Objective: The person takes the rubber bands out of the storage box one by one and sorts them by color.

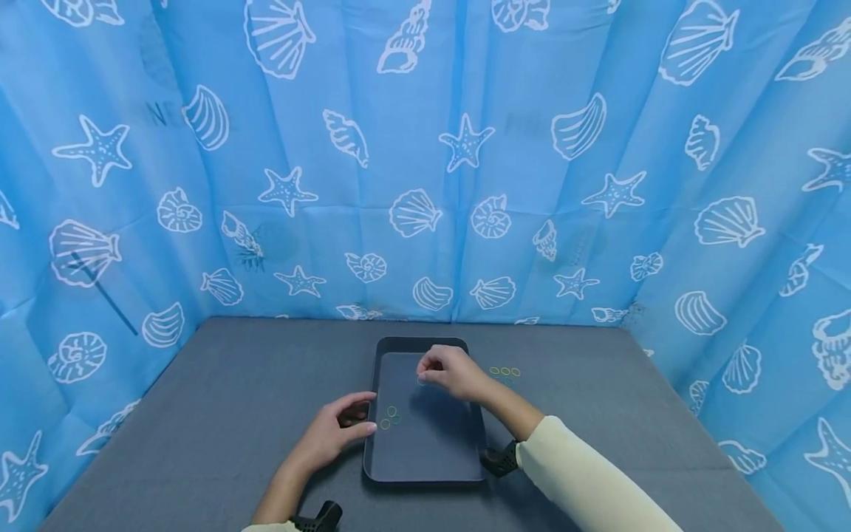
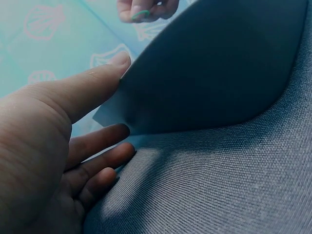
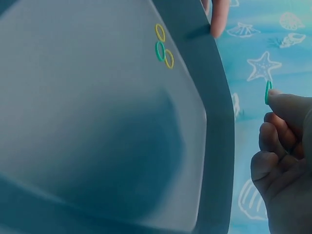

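Note:
Between thumb and fingertip, my right hand [image 1: 455,372] pinches a small green ring [image 3: 267,92], held above the far part of a dark rectangular tray [image 1: 425,482]. My left hand [image 1: 329,434] is at the tray's left side, its thumb and fingertips touching the rim and outer wall, the fingers loosely bent. Inside the tray, near its left wall, two yellow rings [image 3: 156,31] and a green ring [image 3: 157,51] lie close together. The left wrist view shows the left thumb [image 2: 97,90] at the rim and the other fingers near the cloth.
Right of the tray, several small rings [image 1: 505,368] lie in rows on the grey cloth-covered table [image 1: 585,414], yellow ones at the back and fainter ones in front. A blue curtain [image 1: 425,273] with white shells and starfish surrounds the table's back and sides.

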`<state>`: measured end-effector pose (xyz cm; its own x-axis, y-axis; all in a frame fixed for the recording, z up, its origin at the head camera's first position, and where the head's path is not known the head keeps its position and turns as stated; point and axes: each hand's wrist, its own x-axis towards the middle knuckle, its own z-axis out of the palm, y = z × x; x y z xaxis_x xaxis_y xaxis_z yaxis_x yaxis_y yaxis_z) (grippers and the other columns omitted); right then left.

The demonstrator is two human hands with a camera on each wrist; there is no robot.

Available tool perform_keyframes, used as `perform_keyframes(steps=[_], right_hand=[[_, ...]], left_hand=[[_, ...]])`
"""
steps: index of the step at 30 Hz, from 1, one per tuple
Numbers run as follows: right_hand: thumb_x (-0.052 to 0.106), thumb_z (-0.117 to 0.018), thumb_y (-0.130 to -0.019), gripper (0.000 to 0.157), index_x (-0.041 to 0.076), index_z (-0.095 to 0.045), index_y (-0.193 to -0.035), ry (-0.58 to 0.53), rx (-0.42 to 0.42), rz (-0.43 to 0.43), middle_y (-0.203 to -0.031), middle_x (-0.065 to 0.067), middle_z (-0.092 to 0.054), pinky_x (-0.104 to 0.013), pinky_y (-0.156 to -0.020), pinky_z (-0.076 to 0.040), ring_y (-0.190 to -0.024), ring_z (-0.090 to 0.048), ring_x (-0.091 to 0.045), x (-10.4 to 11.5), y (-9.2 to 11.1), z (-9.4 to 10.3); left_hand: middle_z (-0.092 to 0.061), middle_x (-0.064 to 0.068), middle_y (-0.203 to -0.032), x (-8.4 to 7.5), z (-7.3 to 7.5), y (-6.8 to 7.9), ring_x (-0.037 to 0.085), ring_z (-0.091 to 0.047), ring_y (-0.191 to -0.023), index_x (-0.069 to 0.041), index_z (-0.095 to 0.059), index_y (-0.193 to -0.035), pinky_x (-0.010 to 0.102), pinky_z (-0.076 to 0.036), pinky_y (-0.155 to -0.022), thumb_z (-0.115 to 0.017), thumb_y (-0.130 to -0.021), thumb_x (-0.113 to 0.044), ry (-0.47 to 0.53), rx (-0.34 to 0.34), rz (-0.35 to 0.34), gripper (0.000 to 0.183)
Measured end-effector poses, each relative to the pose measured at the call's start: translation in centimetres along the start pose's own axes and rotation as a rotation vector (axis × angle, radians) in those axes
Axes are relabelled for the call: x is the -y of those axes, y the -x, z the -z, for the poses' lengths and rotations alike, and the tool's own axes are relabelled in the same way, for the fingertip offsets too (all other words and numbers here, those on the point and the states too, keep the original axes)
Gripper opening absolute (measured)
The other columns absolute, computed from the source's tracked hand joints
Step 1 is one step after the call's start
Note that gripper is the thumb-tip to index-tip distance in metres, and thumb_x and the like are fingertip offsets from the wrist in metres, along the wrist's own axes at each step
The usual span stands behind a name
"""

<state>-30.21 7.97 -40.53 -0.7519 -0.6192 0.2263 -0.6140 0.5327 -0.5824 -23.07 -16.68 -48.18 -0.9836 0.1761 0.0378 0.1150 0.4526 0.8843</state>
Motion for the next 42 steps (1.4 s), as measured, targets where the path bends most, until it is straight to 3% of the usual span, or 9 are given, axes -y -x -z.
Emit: perform_keyframes(steps=[10,24,42], right_hand=[[0.013,-0.060,-0.081,0.004,0.015,-0.061,-0.077,0.031,-0.064,0.017,-0.073,0.007,-0.049,-0.023,-0.055,-0.041,-0.062,-0.046,-0.008,-1.5,1.5,1.1],[0.012,-0.061,-0.080,0.006,0.015,-0.060,-0.076,0.035,-0.117,-0.084,-0.072,0.006,-0.049,-0.024,-0.055,-0.042,-0.063,-0.047,-0.009,-3.2,3.3,2.3],[0.008,-0.062,-0.079,0.008,0.013,-0.058,-0.073,0.068,-0.209,-0.172,-0.070,0.004,-0.048,-0.025,-0.054,-0.040,-0.062,-0.046,-0.011,-7.2,6.3,3.1]], left_hand=[[-0.051,-0.002,-0.115,0.0,0.1,0.1,0.015,-0.051,-0.096,-0.027,-0.050,-0.119,0.039,-0.039,-0.081,-0.065,-0.074,-0.037,0.005,0.008,-0.005,0.048],[-0.052,-0.002,-0.114,-0.1,0.1,0.2,0.015,-0.051,-0.096,-0.026,-0.050,-0.119,0.040,-0.040,-0.080,-0.065,-0.074,-0.038,0.010,0.010,0.000,0.049],[-0.052,-0.002,-0.115,-0.1,0.0,0.2,0.015,-0.050,-0.096,-0.027,-0.050,-0.120,0.040,-0.039,-0.081,-0.064,-0.074,-0.038,-0.011,-0.001,-0.011,0.049]])
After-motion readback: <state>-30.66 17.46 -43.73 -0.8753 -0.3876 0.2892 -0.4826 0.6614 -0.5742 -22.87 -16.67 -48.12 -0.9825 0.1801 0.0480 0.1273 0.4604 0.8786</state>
